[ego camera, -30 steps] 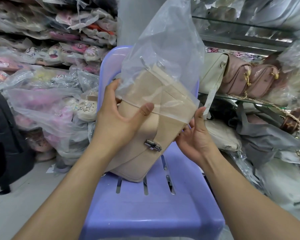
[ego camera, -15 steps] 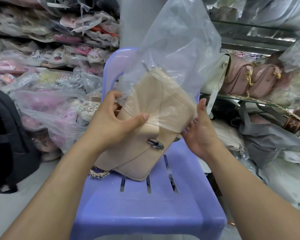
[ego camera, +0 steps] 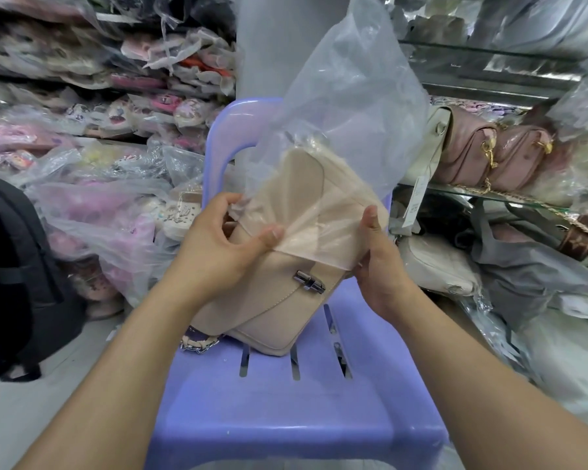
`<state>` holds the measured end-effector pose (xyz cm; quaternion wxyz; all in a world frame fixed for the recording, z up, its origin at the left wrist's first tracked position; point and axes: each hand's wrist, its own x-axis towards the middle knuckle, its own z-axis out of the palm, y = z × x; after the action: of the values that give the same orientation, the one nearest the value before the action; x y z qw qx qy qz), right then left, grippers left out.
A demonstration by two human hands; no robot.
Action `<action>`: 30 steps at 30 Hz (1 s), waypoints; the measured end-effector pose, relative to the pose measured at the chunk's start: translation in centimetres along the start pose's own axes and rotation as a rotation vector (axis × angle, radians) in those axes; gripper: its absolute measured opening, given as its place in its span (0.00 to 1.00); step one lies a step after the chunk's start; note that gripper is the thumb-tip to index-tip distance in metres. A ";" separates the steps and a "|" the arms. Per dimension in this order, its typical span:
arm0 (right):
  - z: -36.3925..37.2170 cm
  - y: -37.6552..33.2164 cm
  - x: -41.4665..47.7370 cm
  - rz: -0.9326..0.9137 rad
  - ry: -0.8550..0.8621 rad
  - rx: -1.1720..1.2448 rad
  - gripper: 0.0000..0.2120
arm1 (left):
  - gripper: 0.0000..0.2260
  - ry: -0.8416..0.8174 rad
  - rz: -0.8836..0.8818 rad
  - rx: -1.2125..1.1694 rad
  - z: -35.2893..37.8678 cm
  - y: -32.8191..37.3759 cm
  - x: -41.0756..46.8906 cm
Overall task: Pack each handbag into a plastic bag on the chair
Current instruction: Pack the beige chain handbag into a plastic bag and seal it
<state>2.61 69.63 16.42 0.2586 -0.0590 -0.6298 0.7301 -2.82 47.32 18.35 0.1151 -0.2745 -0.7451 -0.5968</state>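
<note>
Handbag (ego camera: 279, 310), beige with a dark metal clasp (ego camera: 309, 283), stands tilted on the seat of the lilac plastic chair (ego camera: 286, 401), its lower corner on the slats and its upper half inside the clear plastic bag (ego camera: 353, 106); since half a second ago the film's open edge has slid further down the flap, now ending just above the clasp, and my right thumb has risen to the bag's upper right edge.

My left hand (ego camera: 218, 245) comes in from the lower left, fingers curled behind the film's left edge and thumb pressed on its front, pinching the plastic against the handbag; my right hand (ego camera: 377, 262) grips the right side, thumb upright on the film, fingers hidden behind; both forearms stretch forward over the seat.

I count one beige handbag, one clear plastic bag, one chair and one chain strap (ego camera: 197, 340) peeking from under the handbag's left corner; on the glass shelf to the right lie two pink handbags (ego camera: 472, 154) side by side, next to one cream handbag (ego camera: 431, 144); one black backpack (ego camera: 14, 266) stands on the floor at far left.
</note>
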 end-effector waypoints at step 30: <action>-2.1 1.5 -0.7 0.219 -0.419 -0.154 0.28 | 0.38 -0.036 0.025 0.238 -0.3 1.8 -0.2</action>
<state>3.56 71.07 14.38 0.0366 0.0065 -0.7132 0.6999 -1.71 47.26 19.78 0.1410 -0.2788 -0.8092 -0.4976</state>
